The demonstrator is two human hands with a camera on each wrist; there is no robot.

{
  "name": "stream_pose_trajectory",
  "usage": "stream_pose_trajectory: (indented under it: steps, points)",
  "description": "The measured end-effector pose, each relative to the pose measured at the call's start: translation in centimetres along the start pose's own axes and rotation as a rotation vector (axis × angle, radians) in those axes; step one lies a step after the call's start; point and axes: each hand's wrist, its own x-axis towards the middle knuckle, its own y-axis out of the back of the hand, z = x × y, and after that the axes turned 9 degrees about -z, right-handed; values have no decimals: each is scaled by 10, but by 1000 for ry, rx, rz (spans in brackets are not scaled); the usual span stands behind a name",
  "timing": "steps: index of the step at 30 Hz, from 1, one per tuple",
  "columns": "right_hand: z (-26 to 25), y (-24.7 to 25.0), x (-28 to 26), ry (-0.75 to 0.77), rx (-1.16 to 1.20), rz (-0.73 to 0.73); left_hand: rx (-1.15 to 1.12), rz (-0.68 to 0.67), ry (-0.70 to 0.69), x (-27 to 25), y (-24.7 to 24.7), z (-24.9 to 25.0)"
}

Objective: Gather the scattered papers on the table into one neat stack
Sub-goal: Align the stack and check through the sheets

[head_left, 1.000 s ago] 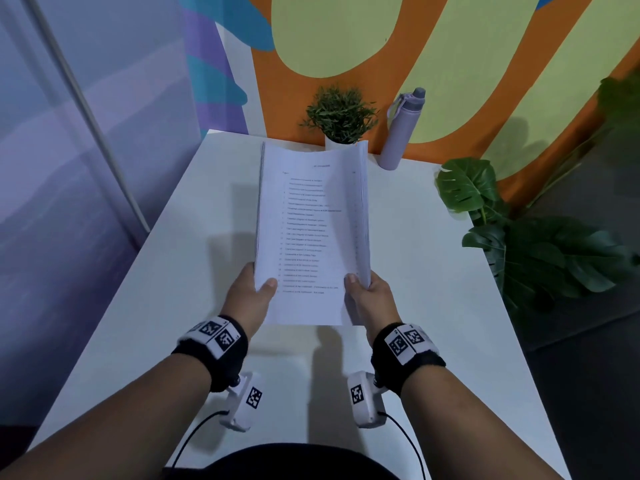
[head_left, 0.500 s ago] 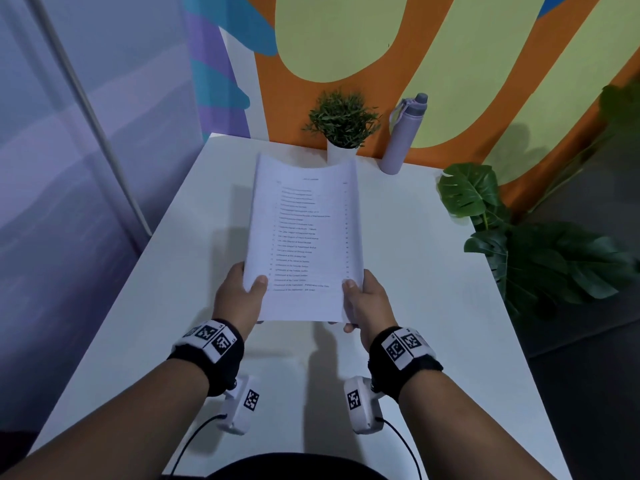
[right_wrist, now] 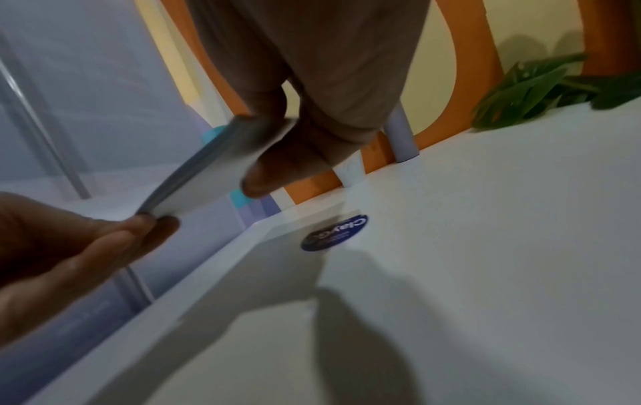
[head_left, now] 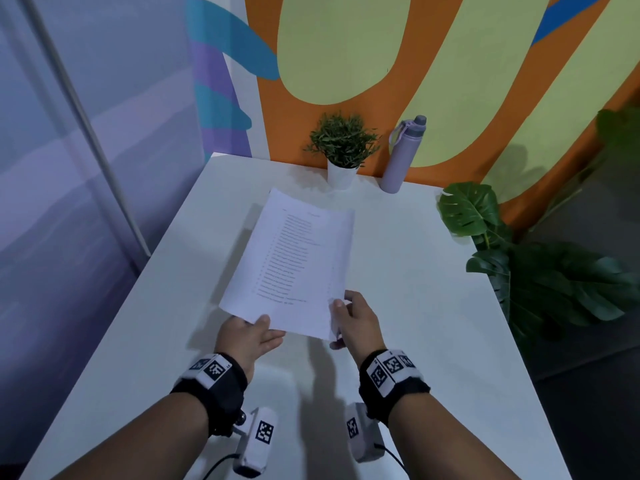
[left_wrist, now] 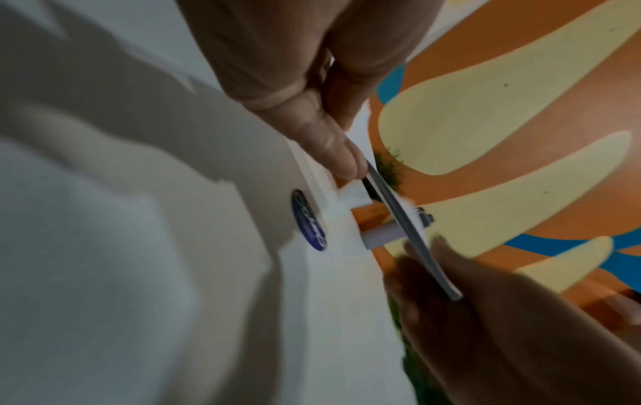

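Stack of papers (head_left: 294, 265) held low over the middle of the white table (head_left: 433, 306), tilted, far end angled toward the left, printed list facing up. Near left corner pinched by the left hand (head_left: 247, 336), thumb on top and fingers underneath, seen edge-on from the left wrist as a thin grey sheaf (left_wrist: 409, 227) caught by the thumb. Near right corner pinched by the right hand (head_left: 353, 320), thumb over and fingers curled below; from the right wrist the sheaf (right_wrist: 211, 170) sags a little between both grips. No loose sheets visible anywhere else on the table, so gathering looks finished and the step in hand is likely setting the squared stack down. Next move probably calls for lowering the far end first, flattening the stack onto the surface, then releasing both corners together so nothing fans out. Plenty of bare tabletop directly beneath and to the right. Left table edge near the stack's left side, worth avoiding. At the far edge against the painted wall, a small potted plant (head_left: 343, 150) and a lilac bottle (head_left: 401, 154), well apart from the papers. Round blue sticker (right_wrist: 334, 233) on the table below the hands. Large leafy plant (head_left: 540, 271) beyond the right edge.
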Motion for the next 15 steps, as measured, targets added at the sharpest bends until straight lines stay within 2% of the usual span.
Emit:
stream_pose_trajectory:
  steps: [3,8,12,15]
  points:
    - [32,18,1,6,-277,21,33,108,41,17,20,-4]
    - [83,45,-4,-109,-656,-89,71,143,116,46,43,-5]
    - [103,53,-5,-174,-771,-158,69,181,210,74,51,-6]
    - [113,54,-6,-165,-787,-171,162,194,199,95,58,-11]
